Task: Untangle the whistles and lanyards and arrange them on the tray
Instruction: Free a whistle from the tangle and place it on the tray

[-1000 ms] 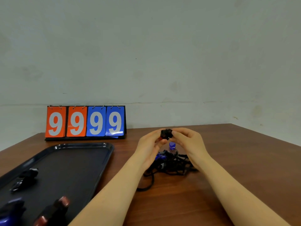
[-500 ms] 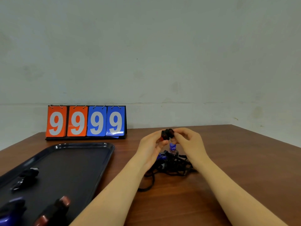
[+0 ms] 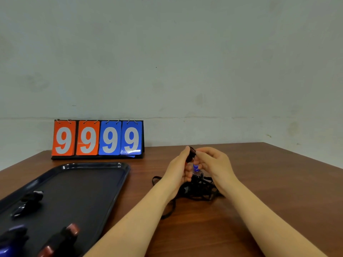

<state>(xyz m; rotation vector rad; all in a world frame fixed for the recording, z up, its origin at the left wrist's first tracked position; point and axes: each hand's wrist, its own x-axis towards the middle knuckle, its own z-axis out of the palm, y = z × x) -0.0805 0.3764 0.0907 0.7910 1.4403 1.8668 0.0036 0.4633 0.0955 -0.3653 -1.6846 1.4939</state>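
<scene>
A tangle of black lanyards (image 3: pixel 199 190) lies on the brown table between my wrists. My left hand (image 3: pixel 179 170) and my right hand (image 3: pixel 213 164) pinch a small dark whistle (image 3: pixel 191 154) together, lifted above the tangle. A blue whistle (image 3: pixel 196 167) hangs just below it between my palms. The black tray (image 3: pixel 104 186) sits to the left. On its near end lie a black whistle (image 3: pixel 30 200), a blue whistle (image 3: pixel 11 240) and a dark whistle with reddish ends (image 3: pixel 63 238).
A flip scoreboard (image 3: pixel 97 139) reading 9999 stands at the back of the table behind the tray, against the wall. The table's right edge (image 3: pixel 304 158) runs diagonally toward me.
The dark whistle has turned between my fingertips and my hands have closed in a little. The tangle has shifted slightly on the table.
</scene>
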